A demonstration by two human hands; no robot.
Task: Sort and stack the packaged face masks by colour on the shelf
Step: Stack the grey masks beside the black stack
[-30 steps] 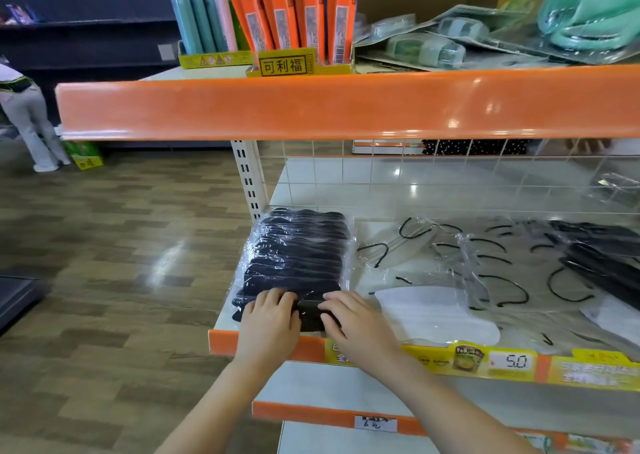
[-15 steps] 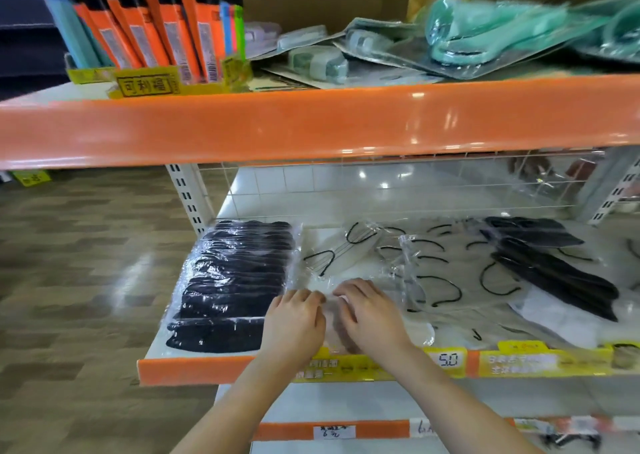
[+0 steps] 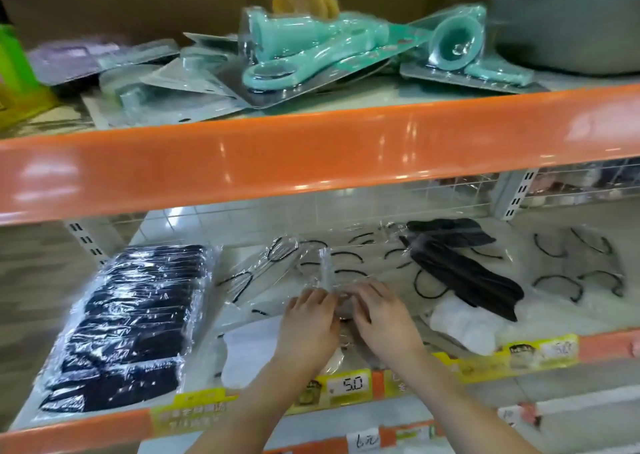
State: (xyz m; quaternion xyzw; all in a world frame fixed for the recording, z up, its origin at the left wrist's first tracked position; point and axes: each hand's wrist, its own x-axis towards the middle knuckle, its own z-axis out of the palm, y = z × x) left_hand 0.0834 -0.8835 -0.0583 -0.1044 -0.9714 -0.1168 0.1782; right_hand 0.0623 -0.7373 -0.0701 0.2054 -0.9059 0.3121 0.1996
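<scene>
Down on the white middle shelf (image 3: 194, 221) with its orange front edge, both hands meet over a loose heap of clear plastic packets holding white face masks with black ear loops (image 3: 322, 266). The left hand (image 3: 308, 325) lies palm down with its fingers curled onto the crinkled plastic, and the right hand (image 3: 381, 315) mirrors it just beside, fingers bent over the same packet; between their fingertips a ridge of clear wrapping stands up, pinched from both sides. A white mask (image 3: 249, 353) in its wrapper lies under and left of the left wrist, close to the shelf's front edge.

At the shelf's left end sits a neat overlapping stack of packaged black face masks (image 3: 128, 325), well apart from the hands. To the right of the hands, a few unsorted black masks (image 3: 460, 270) lie across more clear packets, with another white mask (image 3: 464, 325) below them near the front. Farther right, more packets with black ear loops (image 3: 575, 266) are spread out.

A yellow price tag reading 5.0 (image 3: 349, 384) is fixed to the shelf edge under the wrists. On the orange-edged upper shelf (image 3: 311, 156) lie teal plastic items in blister packs (image 3: 311, 55).
</scene>
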